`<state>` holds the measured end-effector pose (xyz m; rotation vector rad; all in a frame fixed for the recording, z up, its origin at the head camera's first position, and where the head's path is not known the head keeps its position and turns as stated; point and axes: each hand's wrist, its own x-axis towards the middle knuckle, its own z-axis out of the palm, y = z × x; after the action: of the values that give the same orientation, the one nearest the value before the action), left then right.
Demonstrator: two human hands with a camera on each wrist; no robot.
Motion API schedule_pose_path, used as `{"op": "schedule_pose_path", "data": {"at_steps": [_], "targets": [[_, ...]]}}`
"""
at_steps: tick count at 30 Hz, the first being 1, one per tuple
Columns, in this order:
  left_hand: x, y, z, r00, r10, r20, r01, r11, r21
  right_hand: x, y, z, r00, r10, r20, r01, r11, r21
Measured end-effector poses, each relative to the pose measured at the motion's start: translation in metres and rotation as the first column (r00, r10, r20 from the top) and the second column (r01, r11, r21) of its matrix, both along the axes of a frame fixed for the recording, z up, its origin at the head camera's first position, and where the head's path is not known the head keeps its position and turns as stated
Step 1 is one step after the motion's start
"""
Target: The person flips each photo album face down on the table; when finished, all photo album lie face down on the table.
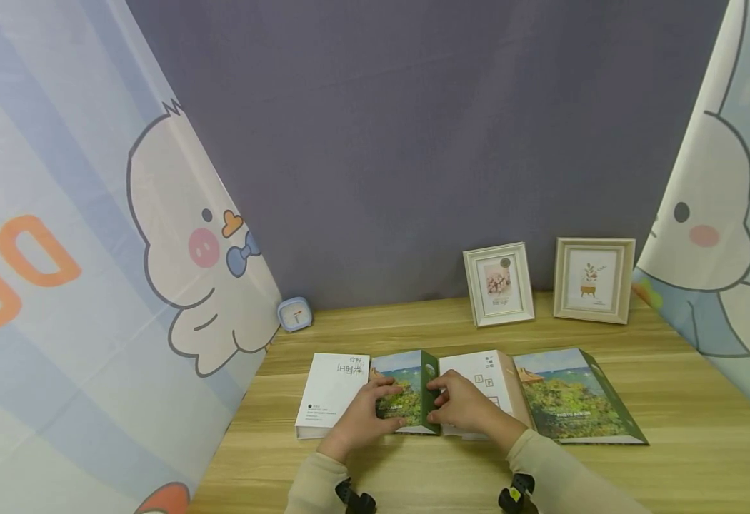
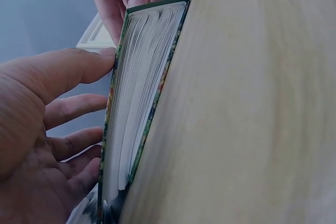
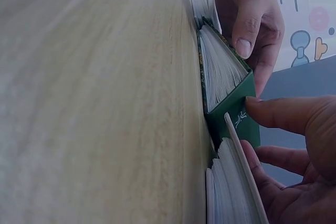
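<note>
A small photo album (image 1: 411,385) with a painted cover and green spine lies on the wooden table between my hands. Across its cover, my left hand (image 1: 362,421) rests with fingers spread and the thumb near the front edge. My right hand (image 1: 463,405) touches the green spine (image 3: 239,116) with its thumb, its other fingers lying over a white album (image 1: 468,363) alongside. Page edges (image 2: 139,93) show between the covers in the left wrist view. Left of the small album lies another white album (image 1: 326,392). A larger painted photo album (image 1: 571,403) lies at the right.
A small blue clock (image 1: 295,314) stands at the back left of the table (image 1: 413,478). Two picture frames, one pale (image 1: 499,284) and one cream (image 1: 594,280), stand at the back right before a grey curtain (image 1: 413,157). Cartoon-printed curtains hang on both sides.
</note>
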<state>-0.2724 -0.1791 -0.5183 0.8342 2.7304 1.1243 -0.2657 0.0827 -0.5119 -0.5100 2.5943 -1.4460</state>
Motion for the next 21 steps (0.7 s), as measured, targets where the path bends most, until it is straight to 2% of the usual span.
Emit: {"op": "schedule_pose_path", "data": {"at_steps": [7, 10, 17, 21], "targets": [[0.002, 0.001, 0.004, 1.000, -0.003, -0.012, 0.002, 0.999, -0.032, 0.000, 0.000, 0.002, 1.000, 0.021, -0.022, -0.021, 1.000, -0.006], [0.003, 0.001, 0.007, 1.000, -0.003, -0.015, 0.003, 1.000, -0.021, -0.001, -0.001, 0.004, 0.998, 0.036, -0.043, -0.036, 0.999, -0.005], [0.005, -0.009, 0.014, 0.999, 0.031, 0.022, -0.032, 0.997, 0.066, 0.000, -0.002, 0.011, 0.998, 0.056, -0.042, -0.058, 0.997, -0.053], [0.004, -0.020, 0.016, 0.998, 0.060, -0.003, -0.060, 0.993, 0.106, -0.001, -0.004, 0.015, 0.995, 0.072, -0.073, -0.076, 0.995, -0.058]]}}
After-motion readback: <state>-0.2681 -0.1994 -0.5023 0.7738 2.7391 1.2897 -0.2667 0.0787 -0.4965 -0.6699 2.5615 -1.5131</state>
